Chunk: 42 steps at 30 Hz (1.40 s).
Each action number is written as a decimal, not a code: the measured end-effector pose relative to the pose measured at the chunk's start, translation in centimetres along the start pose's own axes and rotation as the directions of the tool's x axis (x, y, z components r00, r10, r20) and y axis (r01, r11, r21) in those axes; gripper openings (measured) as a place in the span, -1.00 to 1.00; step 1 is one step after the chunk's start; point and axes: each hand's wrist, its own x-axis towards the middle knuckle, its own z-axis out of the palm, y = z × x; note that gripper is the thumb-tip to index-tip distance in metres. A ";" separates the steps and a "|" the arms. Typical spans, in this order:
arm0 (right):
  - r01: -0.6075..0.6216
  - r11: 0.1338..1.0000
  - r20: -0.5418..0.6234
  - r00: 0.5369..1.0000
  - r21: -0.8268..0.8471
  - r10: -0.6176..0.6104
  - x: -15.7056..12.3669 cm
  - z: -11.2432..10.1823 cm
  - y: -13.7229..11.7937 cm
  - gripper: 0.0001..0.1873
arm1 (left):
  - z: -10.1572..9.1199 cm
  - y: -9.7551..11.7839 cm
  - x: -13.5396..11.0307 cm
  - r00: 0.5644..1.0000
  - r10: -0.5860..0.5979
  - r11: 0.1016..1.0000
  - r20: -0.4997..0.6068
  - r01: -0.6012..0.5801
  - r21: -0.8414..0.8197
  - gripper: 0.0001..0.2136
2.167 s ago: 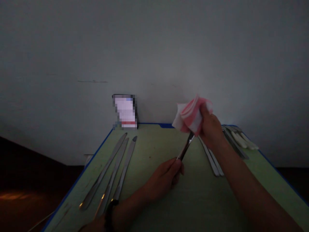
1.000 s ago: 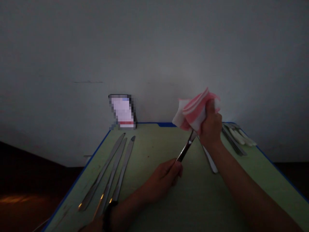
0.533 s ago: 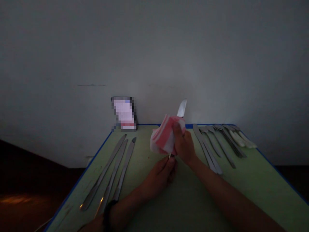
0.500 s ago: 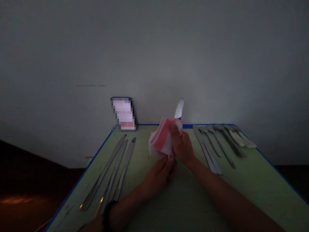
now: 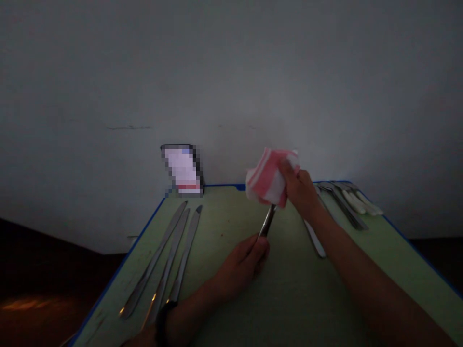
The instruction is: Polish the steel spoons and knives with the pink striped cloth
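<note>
My left hand [image 5: 248, 258] is closed around the handle end of a table knife [image 5: 268, 221], which points up and away from me. Higher up, my right hand [image 5: 300, 190] grips a pink and white striped cloth [image 5: 269, 178] wrapped around the knife's blade. The cloth hides nearly all of the blade. Bare metal handle shows between the cloth and my left hand. Both hands are above the middle of the green table [image 5: 224, 279].
Several table knives [image 5: 188, 250] lie side by side on the left. At the right, beyond my forearm, are forks and spoons [image 5: 343, 207] and white-handled cutlery [image 5: 356, 200]. A phone [image 5: 183, 168] with a blurred screen leans against the wall [image 5: 231, 86].
My right hand and the cloth have moved up and right along the knife, covering the blade that stuck out before. More handle is bare now. My left hand stays almost in place.
</note>
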 end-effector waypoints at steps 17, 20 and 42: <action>-0.060 0.998 0.244 0.968 -0.020 0.063 -1.5 2.1 0.3 -0.45 | 0.1 -0.4 0.3 0.999 0.026 0.995 -0.033 -0.030 -0.098 -0.62; -0.025 0.997 0.403 0.914 -0.075 0.053 -1.9 2.6 0.8 -0.47 | 0.1 -0.5 0.5 0.996 0.020 0.992 -0.085 -0.030 -0.122 -0.62; -0.102 0.986 -0.247 0.960 0.133 0.132 0.5 -0.4 -1.1 -0.45 | 0.1 0.3 -0.4 0.998 0.030 0.995 0.063 -0.036 0.093 -0.61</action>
